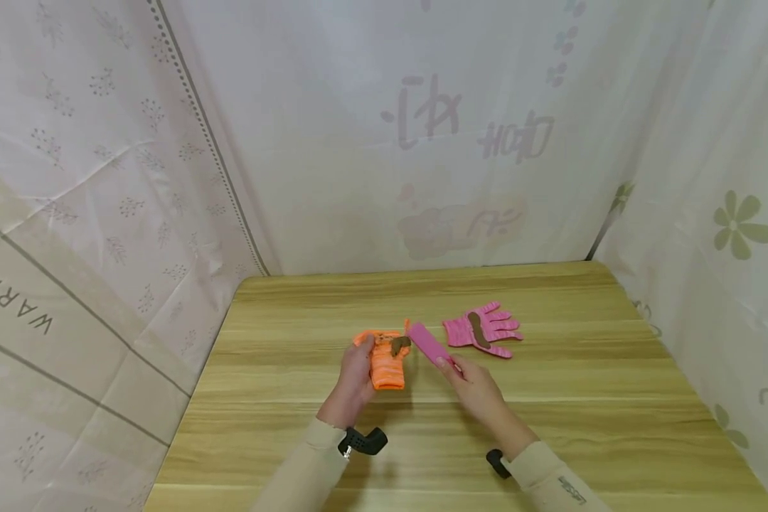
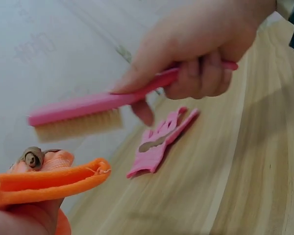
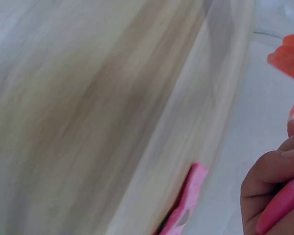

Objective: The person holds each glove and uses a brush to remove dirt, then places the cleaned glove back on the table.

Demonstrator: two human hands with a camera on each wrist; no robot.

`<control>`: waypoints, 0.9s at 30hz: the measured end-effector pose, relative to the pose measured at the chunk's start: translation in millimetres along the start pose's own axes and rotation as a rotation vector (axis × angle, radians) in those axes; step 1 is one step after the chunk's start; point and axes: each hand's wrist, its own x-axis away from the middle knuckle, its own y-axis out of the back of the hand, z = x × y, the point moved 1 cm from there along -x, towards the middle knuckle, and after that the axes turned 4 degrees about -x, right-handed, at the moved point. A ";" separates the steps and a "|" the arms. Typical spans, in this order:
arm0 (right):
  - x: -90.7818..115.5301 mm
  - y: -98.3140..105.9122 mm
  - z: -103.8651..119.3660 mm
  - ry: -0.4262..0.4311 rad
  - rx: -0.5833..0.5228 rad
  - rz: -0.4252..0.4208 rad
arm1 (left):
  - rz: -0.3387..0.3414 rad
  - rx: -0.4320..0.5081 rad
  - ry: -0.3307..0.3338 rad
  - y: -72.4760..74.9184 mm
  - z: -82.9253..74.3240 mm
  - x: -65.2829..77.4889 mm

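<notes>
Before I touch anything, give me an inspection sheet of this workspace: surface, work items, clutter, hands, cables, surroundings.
Surface: light wood-grain table.
Work items: orange knitted glove with a brown clump, held up; long-handled pink brush with pale bristles down; pink knitted glove with a brown patch, lying on the table.
Clutter: nothing seen.
Hands: left hand holds the orange glove; right hand grips the brush.
Cables: nothing seen.
Surroundings: pale printed cloth hanging on three sides.

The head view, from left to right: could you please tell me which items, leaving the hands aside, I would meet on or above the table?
Orange glove → pink brush → pink glove.
</notes>
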 end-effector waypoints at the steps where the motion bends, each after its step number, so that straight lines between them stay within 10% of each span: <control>1: 0.2 -1.1 2.7 0.008 -0.010 0.000 | 0.006 -0.010 -0.001 -0.4 0.7 0.0; 12: 0.7 -12.4 34.7 0.046 -0.052 0.009 | 0.052 -0.069 -0.018 -10.4 13.8 -1.3; 27: -1.8 -8.4 23.6 0.022 0.055 0.025 | 0.011 -0.118 0.000 -5.6 7.4 -1.1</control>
